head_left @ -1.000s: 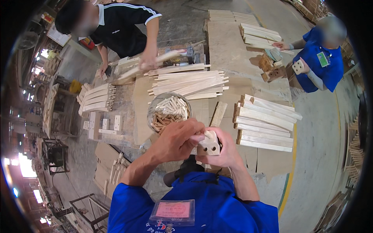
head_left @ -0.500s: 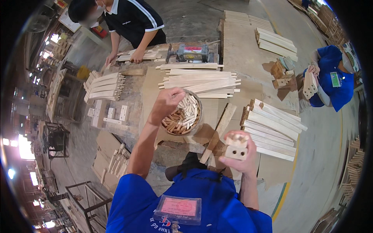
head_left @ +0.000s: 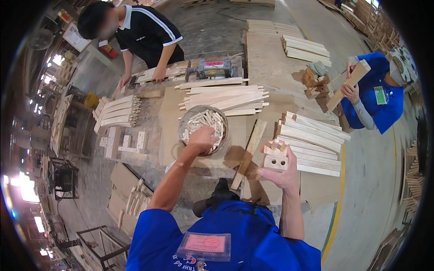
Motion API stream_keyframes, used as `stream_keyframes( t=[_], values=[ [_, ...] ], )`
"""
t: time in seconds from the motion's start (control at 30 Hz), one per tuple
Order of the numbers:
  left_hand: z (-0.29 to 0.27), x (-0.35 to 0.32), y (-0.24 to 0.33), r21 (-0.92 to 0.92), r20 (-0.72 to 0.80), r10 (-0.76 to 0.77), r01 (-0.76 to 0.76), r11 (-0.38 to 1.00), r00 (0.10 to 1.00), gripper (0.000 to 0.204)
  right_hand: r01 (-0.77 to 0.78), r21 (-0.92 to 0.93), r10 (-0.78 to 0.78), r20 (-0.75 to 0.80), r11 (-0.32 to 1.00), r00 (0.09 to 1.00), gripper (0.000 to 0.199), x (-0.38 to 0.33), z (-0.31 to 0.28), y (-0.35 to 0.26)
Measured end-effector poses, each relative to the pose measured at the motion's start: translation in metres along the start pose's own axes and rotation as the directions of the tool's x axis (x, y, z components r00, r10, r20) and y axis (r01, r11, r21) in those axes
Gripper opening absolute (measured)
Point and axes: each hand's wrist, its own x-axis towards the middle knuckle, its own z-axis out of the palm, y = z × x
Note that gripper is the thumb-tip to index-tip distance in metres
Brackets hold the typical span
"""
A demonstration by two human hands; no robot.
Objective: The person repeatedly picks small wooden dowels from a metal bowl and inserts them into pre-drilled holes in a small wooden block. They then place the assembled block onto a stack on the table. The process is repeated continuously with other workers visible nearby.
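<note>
My left hand reaches into a round bucket filled with short wooden dowels. Its fingers are down among the dowels, hidden and somewhat blurred. On the right, my right hand is wrapped round wooden bars, their ends facing up. The nearer bar end has two dark round holes. Short dowels stick out of the end of the one behind it.
A loose wooden strip lies between bucket and right hand. Stacked slats lie at right, more slats behind the bucket. A bench grinder stands farther back. Co-workers stand at far left and right, handling wood.
My left hand has gone from above the bucket's rim down into the dowels. My right hand keeps its hold. The right co-worker has turned a wooden piece lengthwise.
</note>
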Motion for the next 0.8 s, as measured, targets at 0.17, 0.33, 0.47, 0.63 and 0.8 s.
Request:
stream_keyframes(
  t=[0.17, 0.33, 0.47, 0.63, 0.8],
  values=[
    [-0.004, -0.007, 0.008, 0.13, 0.109, -0.085, 0.07, 0.989, 0.99, 0.023, 0.041, -0.033, -0.04, 0.026, 0.999, 0.999, 0.075, 0.001, 0.011, 0.002],
    [-0.017, -0.023, 0.01, 0.043, -0.078, -0.061, 0.064, 0.997, 0.995, 0.025, 0.047, 0.001, -0.047, 0.062, 0.999, 0.997, 0.073, -0.002, 0.017, -0.004],
    [-0.065, -0.049, 0.048, -0.638, -0.171, -0.07, -0.056, 0.768, 0.983, 0.016, 0.078, -0.065, -0.075, 0.056, 0.995, 0.996, 0.075, -0.001, 0.017, 0.003],
    [-0.12, -0.1, 0.131, -0.703, -0.327, 0.288, -0.435, 0.563, 0.9, 0.012, 0.088, -0.106, -0.085, 0.034, 0.99, 0.996, 0.075, -0.001, 0.027, 0.004],
    [-0.117, -0.112, 0.152, -0.461, -0.355, 0.364, -0.499, 0.733, 0.861, 0.012, 0.171, -0.111, -0.17, 0.02, 0.979, 0.985, 0.072, 0.001, 0.05, 0.003]
  ],
)
